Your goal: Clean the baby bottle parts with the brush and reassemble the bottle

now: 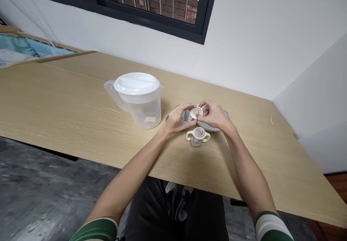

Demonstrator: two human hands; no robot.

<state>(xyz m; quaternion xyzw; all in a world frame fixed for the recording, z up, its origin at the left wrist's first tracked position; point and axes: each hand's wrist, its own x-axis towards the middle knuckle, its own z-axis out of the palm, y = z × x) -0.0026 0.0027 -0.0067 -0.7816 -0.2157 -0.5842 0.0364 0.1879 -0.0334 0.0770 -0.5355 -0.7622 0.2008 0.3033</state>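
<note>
Both of my hands meet over the table, closed around a small white round cap (196, 113) with a ringed face. My left hand (177, 121) grips its left side, thumb below and fingers above. On the other side, my right hand (214, 116) pinches the cap between thumb and fingers. Behind the left fingers shows a clear container (185, 115); whether that hand touches it I cannot tell. Just in front stands a small clear cup (197, 136) with two white handles and a ringed white top. A translucent dish (208, 127) lies partly hidden under my right hand.
A clear plastic pitcher (145, 112) with a white lid stands left of my hands, its handle pointing left. The wooden table (81, 125) runs along a white wall below a dark-framed window (202, 34). A thin pale strip (271, 119) lies at the right.
</note>
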